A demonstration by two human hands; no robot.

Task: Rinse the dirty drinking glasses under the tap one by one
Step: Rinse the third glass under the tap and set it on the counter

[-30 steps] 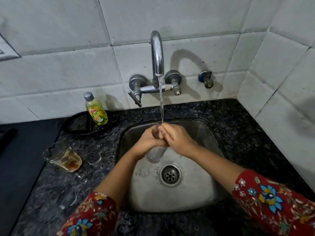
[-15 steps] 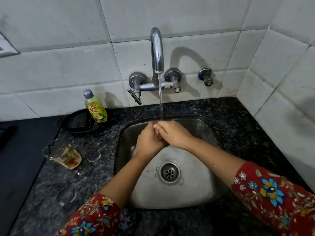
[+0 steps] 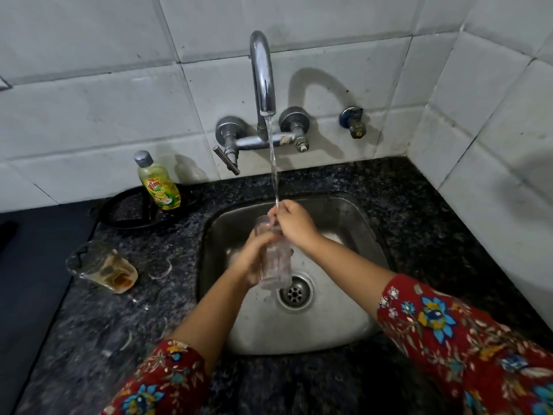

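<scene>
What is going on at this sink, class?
A person is rinsing a clear drinking glass under the running tap. The left hand grips the glass's side over the steel sink, while the right hand works at its rim, where the water stream lands. Another glass with brownish dregs waits on the granite counter, near a bottle of dish soap.

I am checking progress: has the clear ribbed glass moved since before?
Yes. The clear ribbed glass now shows below the hands, reaching nearer the round steel drain.
</scene>
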